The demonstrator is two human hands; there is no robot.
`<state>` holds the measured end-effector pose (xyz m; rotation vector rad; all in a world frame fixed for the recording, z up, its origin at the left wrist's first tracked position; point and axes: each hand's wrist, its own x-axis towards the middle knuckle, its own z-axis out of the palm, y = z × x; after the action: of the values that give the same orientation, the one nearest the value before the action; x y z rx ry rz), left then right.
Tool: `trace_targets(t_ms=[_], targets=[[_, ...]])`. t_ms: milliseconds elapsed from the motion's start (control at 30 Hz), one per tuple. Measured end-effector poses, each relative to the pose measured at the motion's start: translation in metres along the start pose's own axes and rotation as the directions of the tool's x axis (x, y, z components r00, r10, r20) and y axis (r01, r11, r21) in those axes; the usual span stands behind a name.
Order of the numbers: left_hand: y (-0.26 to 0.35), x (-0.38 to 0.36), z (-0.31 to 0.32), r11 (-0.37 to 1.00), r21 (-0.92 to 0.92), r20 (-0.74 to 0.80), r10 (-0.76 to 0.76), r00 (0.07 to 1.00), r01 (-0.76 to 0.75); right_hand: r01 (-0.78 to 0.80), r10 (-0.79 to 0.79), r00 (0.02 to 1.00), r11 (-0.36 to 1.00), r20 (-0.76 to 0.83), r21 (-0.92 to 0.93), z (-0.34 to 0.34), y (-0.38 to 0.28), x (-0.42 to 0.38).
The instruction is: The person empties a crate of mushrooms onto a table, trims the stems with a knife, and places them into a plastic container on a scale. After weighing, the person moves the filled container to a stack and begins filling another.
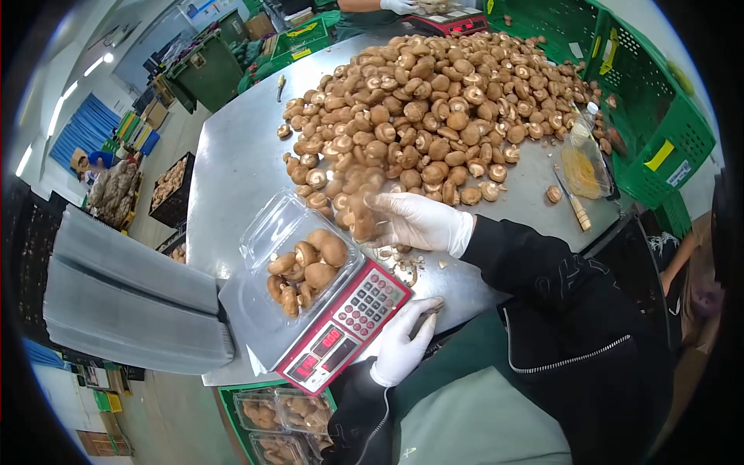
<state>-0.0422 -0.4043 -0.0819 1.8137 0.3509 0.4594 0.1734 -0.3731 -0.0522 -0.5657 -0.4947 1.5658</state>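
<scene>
My right hand [422,222], in a white glove, is closed on a brown shiitake mushroom [359,218], blurred by motion, at the near edge of a large mushroom heap [434,116]. Below it, my gloved left hand [406,341] rests by the table edge beside the scale, thumb and fingers apart, with nothing seen in it. The red digital scale [356,314] carries a clear plastic clamshell box [267,232], lid opened back, with several shiitake mushrooms [306,267] inside. Its red display is lit, but the digits are too blurred to read.
Stacked clear boxes [132,294] stand at the left. A green crate [229,399] below holds filled boxes. A wooden-handled knife [578,211], a plastic bottle [583,124] and a green crate [659,124] are at the right. Another person's gloved hand [399,6] is across the metal table [232,167].
</scene>
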Motion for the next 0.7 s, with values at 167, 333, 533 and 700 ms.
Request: trace_targets(t_ms=[167, 333, 533, 700], targets=[[0.002, 0.002, -0.007, 1.000, 0.013, -0.045, -0.002, 0.999, 0.003, 0.038, -0.038, 0.999, 0.996, 0.006, -0.079, -0.007, 0.006, -0.001], [0.004, 0.020, -0.001, 0.976, 0.179, -0.446, 0.194, 0.874, -0.126, -0.037, -0.127, 0.972, 0.750, -0.198, -0.661, -0.024, -0.001, -0.057], [-0.013, 0.057, 0.026, 0.989, 0.026, -0.222, 0.147, 0.964, -0.145, 0.155, -0.327, 0.928, 0.778, -0.181, -0.608, -0.027, 0.042, -0.123], [-0.002, 0.066, 0.062, 0.974, 0.040, 0.064, 0.222, 0.973, -0.225, 0.140, -0.590, 0.779, 0.495, -0.213, -0.857, -0.047, 0.011, -0.198]])
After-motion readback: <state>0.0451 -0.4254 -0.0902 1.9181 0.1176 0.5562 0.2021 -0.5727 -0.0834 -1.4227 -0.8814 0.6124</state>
